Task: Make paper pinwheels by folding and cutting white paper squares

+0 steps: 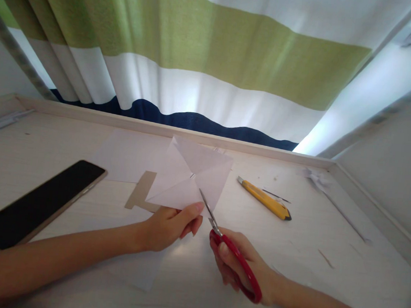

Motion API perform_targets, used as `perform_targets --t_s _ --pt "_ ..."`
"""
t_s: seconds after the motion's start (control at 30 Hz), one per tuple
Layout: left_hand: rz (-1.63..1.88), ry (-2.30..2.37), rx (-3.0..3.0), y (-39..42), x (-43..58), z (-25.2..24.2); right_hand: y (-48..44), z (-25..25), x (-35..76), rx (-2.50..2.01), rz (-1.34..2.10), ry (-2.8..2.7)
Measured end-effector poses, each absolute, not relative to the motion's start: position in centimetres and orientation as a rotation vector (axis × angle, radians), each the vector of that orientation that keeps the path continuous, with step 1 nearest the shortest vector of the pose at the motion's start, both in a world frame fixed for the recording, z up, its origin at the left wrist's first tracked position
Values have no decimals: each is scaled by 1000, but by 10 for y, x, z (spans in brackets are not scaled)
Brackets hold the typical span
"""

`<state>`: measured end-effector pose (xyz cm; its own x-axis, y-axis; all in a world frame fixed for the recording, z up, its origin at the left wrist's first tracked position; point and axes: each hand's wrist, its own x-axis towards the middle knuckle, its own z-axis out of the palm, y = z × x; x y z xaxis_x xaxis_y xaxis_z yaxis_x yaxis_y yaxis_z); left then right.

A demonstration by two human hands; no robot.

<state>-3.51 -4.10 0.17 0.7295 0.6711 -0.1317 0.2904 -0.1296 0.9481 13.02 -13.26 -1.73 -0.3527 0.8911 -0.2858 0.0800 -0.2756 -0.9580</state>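
A square white sheet of paper (190, 160) with diagonal creases and a small dark mark at its centre is held up over the table. My left hand (176, 222) pinches its near edge between thumb and fingers. In my right hand (249, 263) is a pair of scissors (237, 260) with red handles, my fingers through the loops. Its blades point up and left, partly apart, at the paper's near right side. One blade lies over the paper's face, toward the centre.
A black phone (39, 202) lies at left. Behind my left hand are a brown card piece (140, 186) and another white sheet (126, 154). At right lie a yellow box cutter (266, 200) and a paper pinwheel on a stick (344, 214). A raised rim (157, 127) edges the table.
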Motion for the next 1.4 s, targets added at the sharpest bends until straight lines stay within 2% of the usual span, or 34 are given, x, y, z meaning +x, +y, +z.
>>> perform_targets --t_s 1.4 --pt "379 693 1716 -39 -36 -2 -129 -15 131 -1249 1716 -1366"
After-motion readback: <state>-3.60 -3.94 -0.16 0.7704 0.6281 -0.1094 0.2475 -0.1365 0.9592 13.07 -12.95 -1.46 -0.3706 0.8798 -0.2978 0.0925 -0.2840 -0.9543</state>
